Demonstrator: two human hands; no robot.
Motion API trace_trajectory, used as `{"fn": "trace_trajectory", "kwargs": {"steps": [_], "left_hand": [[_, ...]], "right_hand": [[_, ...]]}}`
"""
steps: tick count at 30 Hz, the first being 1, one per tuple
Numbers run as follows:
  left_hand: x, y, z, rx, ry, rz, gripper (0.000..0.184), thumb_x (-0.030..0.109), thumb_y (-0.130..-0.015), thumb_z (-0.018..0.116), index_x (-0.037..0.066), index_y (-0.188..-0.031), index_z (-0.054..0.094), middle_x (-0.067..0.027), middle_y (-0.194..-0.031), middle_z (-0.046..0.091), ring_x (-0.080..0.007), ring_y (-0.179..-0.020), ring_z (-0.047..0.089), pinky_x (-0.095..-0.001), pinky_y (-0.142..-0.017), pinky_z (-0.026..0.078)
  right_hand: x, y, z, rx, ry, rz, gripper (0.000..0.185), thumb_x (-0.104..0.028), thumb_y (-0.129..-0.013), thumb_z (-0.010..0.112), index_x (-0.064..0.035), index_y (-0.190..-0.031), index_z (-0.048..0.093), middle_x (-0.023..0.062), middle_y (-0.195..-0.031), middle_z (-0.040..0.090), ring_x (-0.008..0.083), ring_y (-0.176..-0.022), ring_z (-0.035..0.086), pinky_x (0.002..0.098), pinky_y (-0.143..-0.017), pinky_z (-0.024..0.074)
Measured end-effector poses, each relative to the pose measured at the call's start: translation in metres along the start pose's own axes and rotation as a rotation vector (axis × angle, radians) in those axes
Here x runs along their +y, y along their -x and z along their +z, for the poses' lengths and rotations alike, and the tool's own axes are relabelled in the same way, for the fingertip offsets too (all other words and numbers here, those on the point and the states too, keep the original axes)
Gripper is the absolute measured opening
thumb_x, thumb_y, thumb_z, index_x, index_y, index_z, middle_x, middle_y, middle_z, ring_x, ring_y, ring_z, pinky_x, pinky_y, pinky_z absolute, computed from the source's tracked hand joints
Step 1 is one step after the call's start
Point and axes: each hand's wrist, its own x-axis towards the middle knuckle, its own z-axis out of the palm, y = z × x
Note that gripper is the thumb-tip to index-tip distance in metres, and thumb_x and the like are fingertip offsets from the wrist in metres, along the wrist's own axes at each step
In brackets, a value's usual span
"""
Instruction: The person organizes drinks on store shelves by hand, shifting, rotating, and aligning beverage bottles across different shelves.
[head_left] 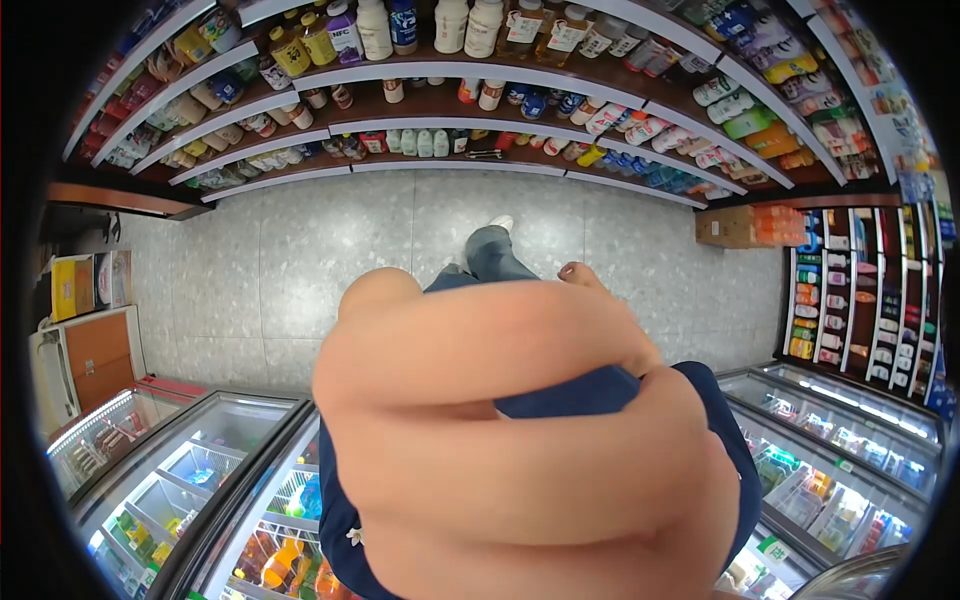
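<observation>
Large and blurred, close to the camera, my left hand [480, 470] and my right hand [700, 440] appear pressed together at the lower centre. Their fingers are curled, and the border between them is hard to make out. A fingertip with a dark nail sticks out at the upper right, and a rounded bit of skin shows at the upper left. Dark blue clothing [580, 393] is visible through a gap between the fingers. Whatever the hands hold, if anything, is hidden. Beyond them, a dark boot [492, 255] rests on the floor.
Shelves [430, 72] of bottles curve across the top. Glass-topped freezers [205, 450] stand at the lower left and others [835, 460] at the lower right. A cardboard box [725, 228] and a product rack [850, 290] are on the right. Grey tiles [340, 220] form the floor.
</observation>
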Motion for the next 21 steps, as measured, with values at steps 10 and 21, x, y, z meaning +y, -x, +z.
{"fn": "trace_trajectory", "kwargs": {"steps": [10,21], "left_hand": [[-0.027,-0.005,0.04,-0.286,0.188,0.119,0.023,0.03,-0.075,0.065,0.009,-0.084,0.061,-0.0065,-0.08,0.062,-0.0226,-0.077,0.06,-0.0368,-0.066,0.046],[-0.138,0.105,0.101,-0.465,0.282,-0.781,0.031,0.031,-0.086,0.064,0.003,-0.1,0.061,-0.0135,-0.092,0.065,-0.0305,-0.092,0.063,-0.0377,-0.077,0.049]], "right_hand": [[0.046,-0.031,0.029,0.002,-0.099,0.021,0.033,-0.033,-0.079,0.068,-0.0045,-0.096,0.069,0.014,-0.076,0.071,0.0221,-0.066,0.069,0.035,-0.066,0.0546],[0.06,0.013,0.033,-0.036,-0.13,0.084,0.024,-0.027,-0.079,0.066,-0.0047,-0.085,0.071,0.0117,-0.07,0.068,0.0205,-0.057,0.066,0.0355,-0.053,0.0528]]}}
